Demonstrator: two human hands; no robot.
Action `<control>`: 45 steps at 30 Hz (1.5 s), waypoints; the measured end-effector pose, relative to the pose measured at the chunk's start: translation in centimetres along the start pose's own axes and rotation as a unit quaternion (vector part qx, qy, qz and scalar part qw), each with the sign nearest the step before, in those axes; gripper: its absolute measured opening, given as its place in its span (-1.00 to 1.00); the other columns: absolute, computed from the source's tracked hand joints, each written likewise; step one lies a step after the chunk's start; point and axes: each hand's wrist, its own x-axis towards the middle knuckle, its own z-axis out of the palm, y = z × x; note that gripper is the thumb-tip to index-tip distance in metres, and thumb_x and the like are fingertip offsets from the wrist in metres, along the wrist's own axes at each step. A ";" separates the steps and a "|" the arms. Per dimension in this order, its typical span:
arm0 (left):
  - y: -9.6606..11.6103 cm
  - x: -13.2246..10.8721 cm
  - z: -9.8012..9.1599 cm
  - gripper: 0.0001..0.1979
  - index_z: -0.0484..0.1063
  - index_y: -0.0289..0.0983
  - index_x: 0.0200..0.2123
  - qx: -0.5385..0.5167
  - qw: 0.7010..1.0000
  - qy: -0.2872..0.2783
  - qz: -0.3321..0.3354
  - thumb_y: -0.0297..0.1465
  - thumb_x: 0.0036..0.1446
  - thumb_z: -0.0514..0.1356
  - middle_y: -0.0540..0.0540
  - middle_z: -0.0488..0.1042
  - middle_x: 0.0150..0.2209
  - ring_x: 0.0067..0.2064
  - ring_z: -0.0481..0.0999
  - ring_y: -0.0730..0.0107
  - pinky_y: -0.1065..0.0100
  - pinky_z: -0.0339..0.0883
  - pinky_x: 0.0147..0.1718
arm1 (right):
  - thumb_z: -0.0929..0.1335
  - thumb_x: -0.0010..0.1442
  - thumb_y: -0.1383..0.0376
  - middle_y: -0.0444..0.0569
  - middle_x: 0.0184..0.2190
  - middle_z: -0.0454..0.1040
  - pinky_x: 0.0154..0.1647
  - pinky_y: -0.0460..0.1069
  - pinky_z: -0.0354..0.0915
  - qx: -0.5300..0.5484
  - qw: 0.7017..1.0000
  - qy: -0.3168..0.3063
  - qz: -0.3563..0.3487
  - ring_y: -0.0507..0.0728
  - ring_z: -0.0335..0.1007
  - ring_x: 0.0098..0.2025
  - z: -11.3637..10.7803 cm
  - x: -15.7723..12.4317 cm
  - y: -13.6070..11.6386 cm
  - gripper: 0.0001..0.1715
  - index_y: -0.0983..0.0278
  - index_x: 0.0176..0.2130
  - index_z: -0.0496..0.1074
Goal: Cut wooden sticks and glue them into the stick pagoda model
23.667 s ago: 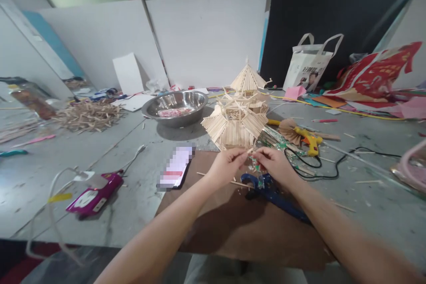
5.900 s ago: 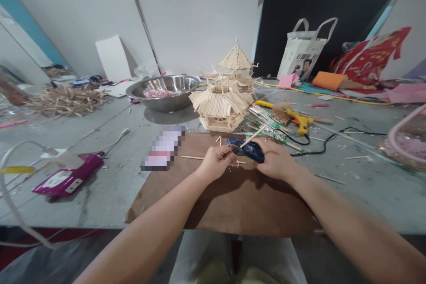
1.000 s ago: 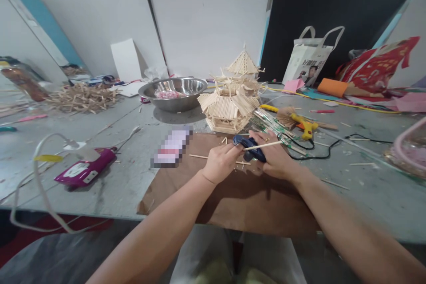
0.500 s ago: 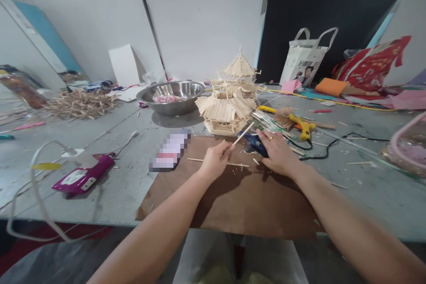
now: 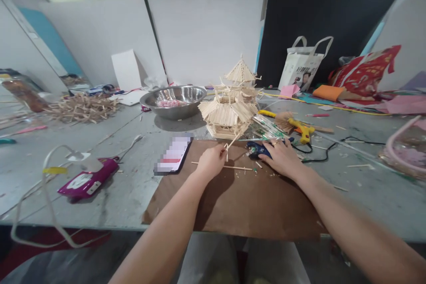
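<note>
Well to the left of the stick pagoda [image 5: 229,117] lies a heap of pale strips [image 5: 83,108]; a purple device [image 5: 84,183] lies left and forward of the pagoda. A steel bowl [image 5: 175,108] sits just left of the pagoda, a phone [image 5: 173,157] front-left. Before the pagoda, the left hand [image 5: 211,160] pinches a wooden stick [image 5: 234,140] slanting toward the pagoda's base; contact with that base cannot be determined. A loose stick [image 5: 241,168] lies on the brown sheet [image 5: 256,204] in front of the pagoda. Front-right of the pagoda, the right hand [image 5: 282,156], apart from the left, lies over a blue tool [image 5: 255,149]; whether it grips cannot be determined. A yellow glue gun [image 5: 304,132] lies right of the pagoda.
</note>
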 end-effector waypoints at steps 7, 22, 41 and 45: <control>0.0 -0.1 -0.2 -0.75 0.34 -0.27 -0.44 -0.117 0.989 0.080 0.041 -0.36 0.09 -0.09 -0.03 0.39 -0.57 -0.51 0.34 0.44 0.46 0.10 -0.51 | 0.12 0.15 0.29 0.02 -0.43 0.42 -0.35 -0.04 0.11 0.012 0.994 -0.010 -0.107 0.11 0.32 -0.34 -4.4 1.5 -3.5 -0.68 0.29 -0.35 0.40; -0.2 -0.1 0.0 -0.76 0.40 -0.26 -0.37 -0.121 0.984 0.128 0.039 -0.34 0.06 -0.04 -0.05 0.44 -0.51 -0.48 0.36 0.43 0.46 0.12 -0.49 | 0.20 0.09 0.35 0.11 -0.24 0.40 -0.20 0.01 0.11 0.069 0.969 -0.058 -0.230 0.17 0.26 -0.16 -1.1 6.0 -8.1 -0.76 0.37 -0.27 0.38; 0.8 -0.4 0.7 -0.72 0.39 -0.28 -0.23 -0.213 0.968 -0.015 0.135 -0.34 0.07 -0.04 -0.01 0.38 -0.50 -0.48 0.28 0.50 0.51 0.13 -0.48 | 0.37 -0.16 0.25 -0.30 -0.67 0.31 -0.73 -0.17 0.02 0.697 0.705 -0.086 0.096 -0.09 0.08 -0.73 -1.4 2.4 -3.9 -0.50 0.25 -0.23 0.10; 1.0 -0.4 0.5 -0.72 0.40 -0.30 -0.25 -0.242 0.959 -0.025 0.144 -0.35 0.07 -0.04 0.02 0.32 -0.54 -0.50 0.23 0.53 0.52 0.12 -0.48 | 0.40 -0.20 0.25 -0.26 -0.67 0.36 -0.72 -0.17 0.12 0.736 0.663 -0.067 0.120 -0.06 0.18 -0.70 -1.7 2.2 -3.9 -0.44 0.26 -0.21 0.11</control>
